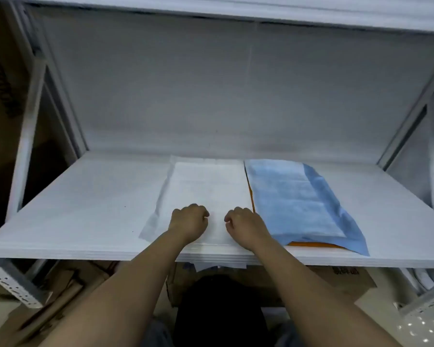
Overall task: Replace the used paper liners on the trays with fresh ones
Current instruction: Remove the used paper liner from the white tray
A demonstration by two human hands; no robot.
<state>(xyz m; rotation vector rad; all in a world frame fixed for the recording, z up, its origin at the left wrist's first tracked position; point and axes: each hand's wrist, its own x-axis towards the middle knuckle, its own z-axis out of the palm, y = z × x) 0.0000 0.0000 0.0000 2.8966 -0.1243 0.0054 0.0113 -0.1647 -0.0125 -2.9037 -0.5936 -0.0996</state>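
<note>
- Both hands curled, knuckles up, on the white liner (206, 191): left hand (189, 222) and right hand (246, 227) near its front edge. Whether fingertips pinch paper, cannot tell.
- White liner lies on the shelf (73, 209), just left of the blue liner (296, 199), which covers an orange tray (311, 244).
- Risk: thin paper may crease or tear under uneven pull; it may slide off the shelf front.

Left hand (189, 222): fingers curled under — knuckles up, forearm extended.
Right hand (244, 225): likewise curled, close beside it.
</note>
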